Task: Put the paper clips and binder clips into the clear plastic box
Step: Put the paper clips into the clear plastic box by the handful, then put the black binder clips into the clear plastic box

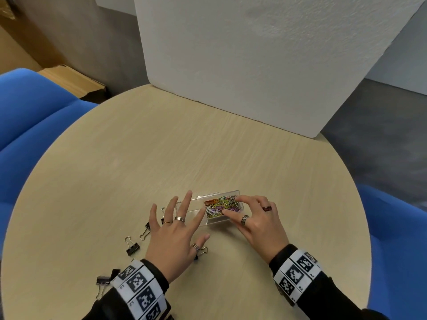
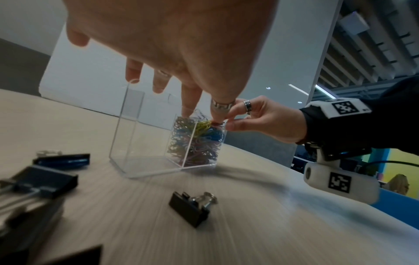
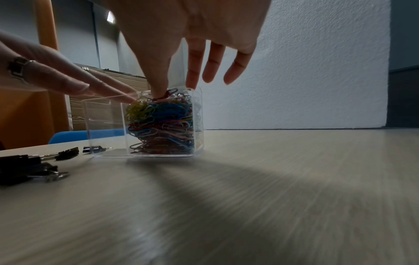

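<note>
A clear plastic box (image 1: pixel 193 212) with two compartments stands on the round table. Its right compartment is heaped with coloured paper clips (image 1: pixel 219 207); the left one holds nothing. My right hand (image 1: pixel 231 206) is over the heap, thumb and index finger pinching paper clips (image 3: pixel 161 125) at its top. My left hand (image 1: pixel 182 229) hovers flat with fingers spread above the empty compartment (image 2: pixel 145 143), index fingertip by the divider. Several black binder clips (image 1: pixel 132 247) lie on the table left of and under that hand, one (image 2: pixel 190 206) below its thumb.
The wooden table (image 1: pixel 208 146) is bare beyond the box. A white foam board (image 1: pixel 254 65) stands along its far edge. Blue chairs (image 1: pixel 34 112) flank the table on both sides, and cardboard (image 1: pixel 76 82) lies at far left.
</note>
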`<state>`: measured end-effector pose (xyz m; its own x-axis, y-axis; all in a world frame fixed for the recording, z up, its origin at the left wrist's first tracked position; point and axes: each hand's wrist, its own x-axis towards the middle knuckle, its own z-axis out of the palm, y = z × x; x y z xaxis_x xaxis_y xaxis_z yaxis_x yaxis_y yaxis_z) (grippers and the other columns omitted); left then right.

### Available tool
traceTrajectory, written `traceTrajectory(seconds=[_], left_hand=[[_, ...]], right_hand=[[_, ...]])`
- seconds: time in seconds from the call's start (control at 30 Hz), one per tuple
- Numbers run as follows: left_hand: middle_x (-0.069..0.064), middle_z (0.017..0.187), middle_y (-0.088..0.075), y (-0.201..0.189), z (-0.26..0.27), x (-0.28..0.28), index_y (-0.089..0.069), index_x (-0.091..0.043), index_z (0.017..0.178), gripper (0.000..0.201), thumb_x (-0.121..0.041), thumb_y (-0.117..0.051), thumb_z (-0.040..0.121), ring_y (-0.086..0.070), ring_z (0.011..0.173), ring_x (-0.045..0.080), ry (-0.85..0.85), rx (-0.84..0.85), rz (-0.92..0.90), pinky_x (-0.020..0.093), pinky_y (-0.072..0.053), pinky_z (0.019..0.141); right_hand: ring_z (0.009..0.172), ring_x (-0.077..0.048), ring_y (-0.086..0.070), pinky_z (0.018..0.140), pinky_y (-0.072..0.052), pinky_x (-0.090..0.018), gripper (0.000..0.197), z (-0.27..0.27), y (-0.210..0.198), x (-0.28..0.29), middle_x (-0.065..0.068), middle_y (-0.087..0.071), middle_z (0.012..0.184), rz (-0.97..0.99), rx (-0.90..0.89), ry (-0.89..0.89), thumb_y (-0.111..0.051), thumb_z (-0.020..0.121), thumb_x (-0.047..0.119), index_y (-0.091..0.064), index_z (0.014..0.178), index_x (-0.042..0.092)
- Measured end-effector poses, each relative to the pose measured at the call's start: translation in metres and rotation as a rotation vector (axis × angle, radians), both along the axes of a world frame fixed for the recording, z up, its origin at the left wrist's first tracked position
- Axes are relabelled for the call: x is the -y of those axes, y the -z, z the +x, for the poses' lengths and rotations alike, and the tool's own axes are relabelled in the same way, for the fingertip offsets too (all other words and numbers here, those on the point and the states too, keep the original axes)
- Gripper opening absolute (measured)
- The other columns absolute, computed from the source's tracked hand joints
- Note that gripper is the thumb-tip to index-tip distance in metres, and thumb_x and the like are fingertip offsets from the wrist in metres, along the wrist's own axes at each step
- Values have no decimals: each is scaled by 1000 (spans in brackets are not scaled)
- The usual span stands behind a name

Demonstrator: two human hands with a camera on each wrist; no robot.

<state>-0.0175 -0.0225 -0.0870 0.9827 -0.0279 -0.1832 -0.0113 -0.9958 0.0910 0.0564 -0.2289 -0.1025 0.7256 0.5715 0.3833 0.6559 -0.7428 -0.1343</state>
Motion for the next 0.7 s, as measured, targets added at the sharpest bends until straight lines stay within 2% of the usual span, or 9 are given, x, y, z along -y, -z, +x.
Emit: traceTrajectory(seconds=[0.17,0.33,0.4,0.5,0.57,0.63,0.7], left_hand=[[8,145,-44,-1,7,10,-54,-40,125,58,-62,-15,89,-33,128,31,21,35,10,61,-19,100],[8,145,-43,-1,11,12,-48,-39,130,59,-63,-14,89,-33,128,31,-3,69,30,61,-17,100],[8,146,-43,-1,10,10,-47,-40,131,57,-63,-24,84,-37,129,31,-11,69,39,61,-17,100],[7,143,-47,-1,11,8,-50,-45,126,50,-58,-32,81,-52,123,35,-14,60,57,60,-20,98],[5,138,-52,-1,14,6,-49,-46,123,42,-51,-52,81,-58,117,35,6,106,71,60,-20,97],[4,134,-57,-1,19,4,-49,-47,121,57,-43,-75,70,-62,111,34,35,113,55,59,-20,96],[1,131,-59,-5,23,1,-46,-50,120,67,-39,-81,63,-64,107,30,49,97,23,59,-24,97]], right_hand=[[95,-20,-46,68,-43,-34,23,4,1,2,3,-62,108,11,6,0,-52,84,38,-65,102,40],[99,-19,-46,75,-35,-32,30,3,2,-4,5,-51,117,-6,30,-45,-53,84,40,-55,114,38],[100,-20,-46,77,-33,-33,32,4,4,-6,4,-55,119,-45,35,-76,-53,84,42,-55,115,39],[100,-21,-46,77,-33,-34,28,10,7,-5,3,-60,116,-60,31,-71,-52,83,41,-58,110,41],[98,-22,-45,76,-33,-34,28,14,7,-2,2,-62,114,-56,26,-62,-52,82,40,-59,110,41],[98,-22,-45,76,-32,-34,29,15,8,0,2,-61,114,-48,19,-72,-52,82,38,-60,110,41],[98,-20,-45,76,-33,-33,30,14,6,-1,3,-59,114,-22,0,-82,-51,82,38,-59,112,39]])
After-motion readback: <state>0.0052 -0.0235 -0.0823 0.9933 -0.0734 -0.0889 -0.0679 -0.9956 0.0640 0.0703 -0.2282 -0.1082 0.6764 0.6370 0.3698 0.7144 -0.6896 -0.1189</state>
